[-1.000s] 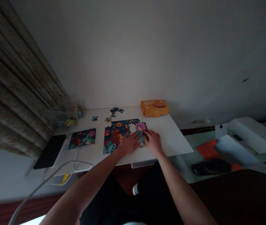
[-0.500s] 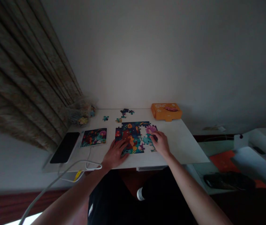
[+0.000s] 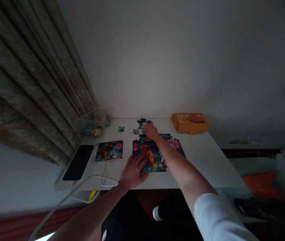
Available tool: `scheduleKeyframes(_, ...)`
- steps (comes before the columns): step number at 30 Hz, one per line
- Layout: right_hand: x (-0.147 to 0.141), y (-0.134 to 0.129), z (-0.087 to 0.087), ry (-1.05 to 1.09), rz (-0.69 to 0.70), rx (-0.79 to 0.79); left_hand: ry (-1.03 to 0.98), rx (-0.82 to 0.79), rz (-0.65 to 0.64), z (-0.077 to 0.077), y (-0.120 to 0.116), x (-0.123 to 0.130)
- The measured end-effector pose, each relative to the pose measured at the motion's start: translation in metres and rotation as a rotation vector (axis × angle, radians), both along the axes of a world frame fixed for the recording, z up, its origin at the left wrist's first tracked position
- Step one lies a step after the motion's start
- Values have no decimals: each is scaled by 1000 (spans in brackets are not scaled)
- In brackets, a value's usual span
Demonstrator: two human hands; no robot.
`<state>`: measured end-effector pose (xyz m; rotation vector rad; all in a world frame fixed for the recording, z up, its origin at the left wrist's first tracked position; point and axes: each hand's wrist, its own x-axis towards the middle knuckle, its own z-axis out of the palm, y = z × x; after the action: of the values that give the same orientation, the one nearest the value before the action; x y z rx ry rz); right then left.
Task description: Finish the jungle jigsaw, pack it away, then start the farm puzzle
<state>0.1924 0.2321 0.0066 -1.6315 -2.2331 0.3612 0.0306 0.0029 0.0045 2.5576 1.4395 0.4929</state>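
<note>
Jigsaw puzzle (image 3: 148, 155), partly assembled, lies on a white table (image 3: 207, 160). Left hand (image 3: 133, 172) is spread wide on its near edge; right hand (image 3: 151, 131) is narrow at its far edge, by loose pieces (image 3: 141, 124), cannot tell if holding one. Picture card (image 3: 109, 151) sits left of puzzle.

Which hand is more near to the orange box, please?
Right. The right hand is over the far side of the jigsaw puzzle, left of the orange box; the left hand rests farther off, on its near edge.

A home, judging by the pleated curtains (image 3: 29, 83).
</note>
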Motion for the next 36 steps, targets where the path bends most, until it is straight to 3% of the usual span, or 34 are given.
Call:
scheduleKeyframes(6,-8,23,-3,-36,52,-1,-11,-20,9,2,0,0)
scheduleKeyframes(14,-6,17,7,-50,156,23,-21,-12,7,2,1,-1)
scheduleKeyframes(17,8,11,16,-48,133,35,-21,-10,4,2,2,-1)
scheduleKeyframes(20,41,-1,25,20,97,53,-13,6,1,1,3,-2)
scheduleKeyframes(23,87,-26,28,150,66,60,3,26,-5,0,3,-1)
scheduleKeyframes(28,153,-93,19,325,17,19,32,26,0,0,4,0)
scheduleKeyframes(31,169,-134,14,382,61,19,46,24,-1,0,4,1)
scheduleKeyframes(36,170,-188,9,329,150,73,47,30,-3,0,4,0)
